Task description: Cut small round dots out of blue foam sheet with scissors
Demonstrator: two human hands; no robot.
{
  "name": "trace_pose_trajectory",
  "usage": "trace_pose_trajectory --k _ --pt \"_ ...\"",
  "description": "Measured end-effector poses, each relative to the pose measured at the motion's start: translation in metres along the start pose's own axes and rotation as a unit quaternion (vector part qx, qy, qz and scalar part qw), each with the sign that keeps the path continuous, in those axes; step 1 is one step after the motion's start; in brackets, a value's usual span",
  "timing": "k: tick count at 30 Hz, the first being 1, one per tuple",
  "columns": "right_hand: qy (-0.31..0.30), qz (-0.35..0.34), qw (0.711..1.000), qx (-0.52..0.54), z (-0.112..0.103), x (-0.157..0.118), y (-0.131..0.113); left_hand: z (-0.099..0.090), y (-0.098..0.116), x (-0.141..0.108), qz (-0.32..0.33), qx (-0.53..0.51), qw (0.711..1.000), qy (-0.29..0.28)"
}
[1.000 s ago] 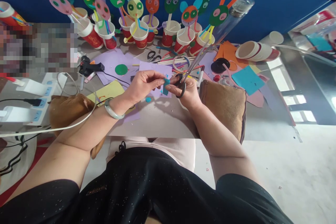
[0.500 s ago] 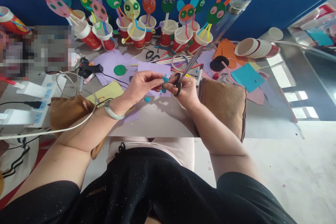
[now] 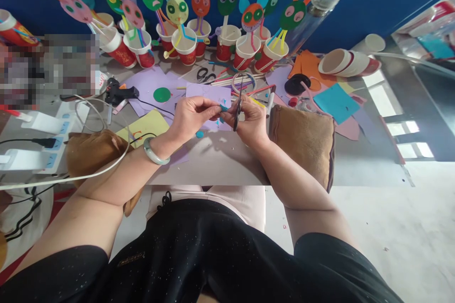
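Note:
Between the thumb and fingers of my left hand is a small piece of blue paper. My right hand holds dark-handled scissors, their blades pointing up and away from me. The thumb and fingertip of that hand also meet the blue paper's right side, so both hands touch it. Below the fingers, a small blue disc lies on the table. Behind my hands is a sheet of purple paper with blue scraps near it. A green paper circle rests on more purple paper to the left.
Paper cups holding rabbit-faced figures line the back wall. A black glue gun and a power strip with cables are at left. A brown cushion sits beside my right forearm; stacked cups lie at back right.
The scissors have turned in my right hand from slanting up-right to nearly upright. Both hands stay together at the blue paper, which has tilted slightly.

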State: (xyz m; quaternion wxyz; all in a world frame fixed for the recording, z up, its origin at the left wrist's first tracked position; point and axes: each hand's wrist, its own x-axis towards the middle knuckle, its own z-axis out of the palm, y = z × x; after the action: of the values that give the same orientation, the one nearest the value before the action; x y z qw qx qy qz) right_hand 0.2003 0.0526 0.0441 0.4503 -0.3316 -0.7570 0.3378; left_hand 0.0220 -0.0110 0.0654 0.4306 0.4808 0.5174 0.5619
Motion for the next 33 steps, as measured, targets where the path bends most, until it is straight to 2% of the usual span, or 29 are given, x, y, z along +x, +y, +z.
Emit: trace_pose_trajectory --k 10,21,23,29,33 --pt "-0.002 -0.005 1.000 0.000 -0.001 0.000 0.001 -0.001 -0.003 0.000 0.024 0.014 0.999 -0.016" --pt "-0.004 -0.004 1.000 0.009 0.003 -0.001 0.001 -0.002 -0.005 -0.004 0.101 0.074 0.992 -0.007" --pt "-0.005 -0.009 1.000 0.015 0.003 -0.001 0.001 -0.002 -0.005 -0.003 0.088 0.060 0.994 -0.004" --pt "-0.005 0.004 0.999 0.034 0.001 -0.001 -0.001 -0.003 -0.002 0.002 -0.013 -0.019 0.999 -0.030" --pt "-0.013 0.020 0.998 0.059 0.000 0.001 -0.002 -0.001 0.003 0.002 -0.046 -0.046 0.997 -0.034"
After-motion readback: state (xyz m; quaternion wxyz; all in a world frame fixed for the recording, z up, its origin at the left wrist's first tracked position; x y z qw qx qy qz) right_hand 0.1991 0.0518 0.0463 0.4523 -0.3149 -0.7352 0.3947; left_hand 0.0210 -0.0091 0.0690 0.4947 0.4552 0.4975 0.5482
